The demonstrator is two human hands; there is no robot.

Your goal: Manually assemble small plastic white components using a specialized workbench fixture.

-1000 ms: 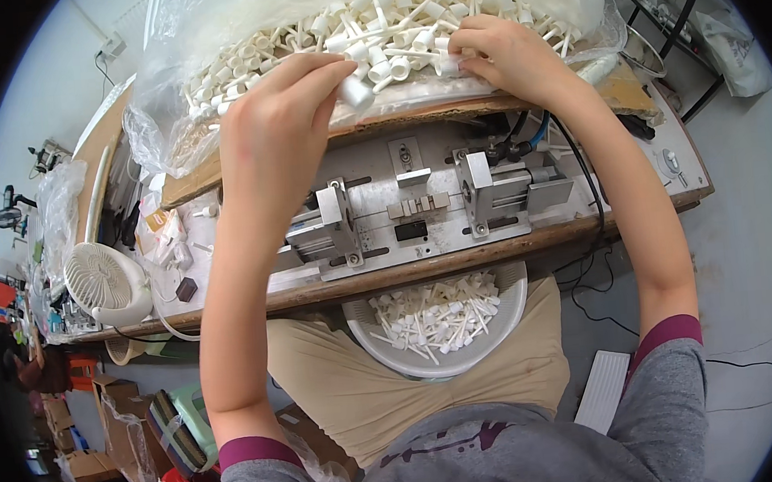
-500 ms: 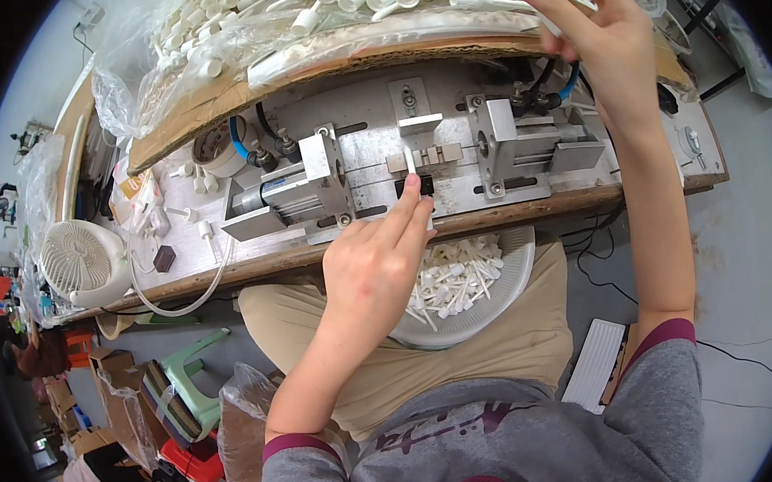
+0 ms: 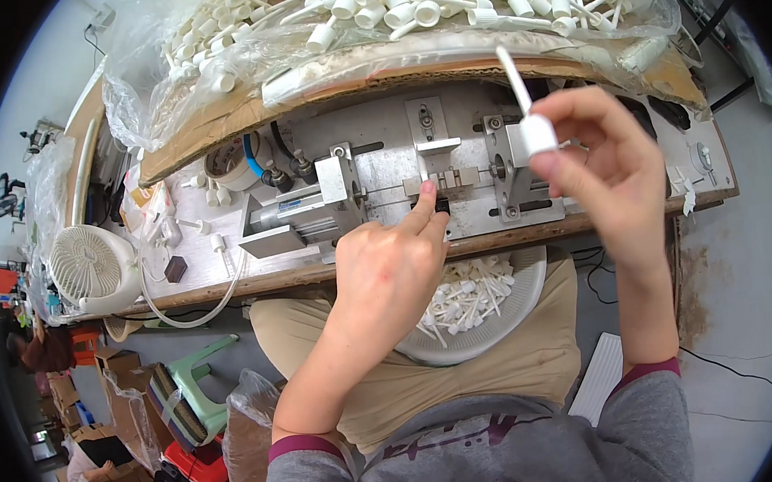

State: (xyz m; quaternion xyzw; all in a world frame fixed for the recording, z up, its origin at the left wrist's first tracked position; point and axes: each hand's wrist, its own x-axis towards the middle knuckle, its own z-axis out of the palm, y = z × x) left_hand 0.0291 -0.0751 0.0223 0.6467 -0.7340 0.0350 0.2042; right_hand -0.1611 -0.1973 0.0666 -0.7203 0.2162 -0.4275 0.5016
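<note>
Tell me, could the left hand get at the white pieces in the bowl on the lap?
Probably yes. The left hand rests on the metal jig, right above the bowl, whose top lies open. Only the bench edge stands between.

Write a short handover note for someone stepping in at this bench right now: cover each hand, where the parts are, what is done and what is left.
Left hand: fingertip on the small black part at the front of the metal fixture, holding nothing.
Right hand: holds one white capped tube, raised to the right above the fixture, not yet loaded.
Supply: clear bag of white capped tubes at the bench's far edge.
Done: white pieces lie in the bowl on the lap.
Left: the held tube is still out of the fixture; the bag is still well filled.
</note>
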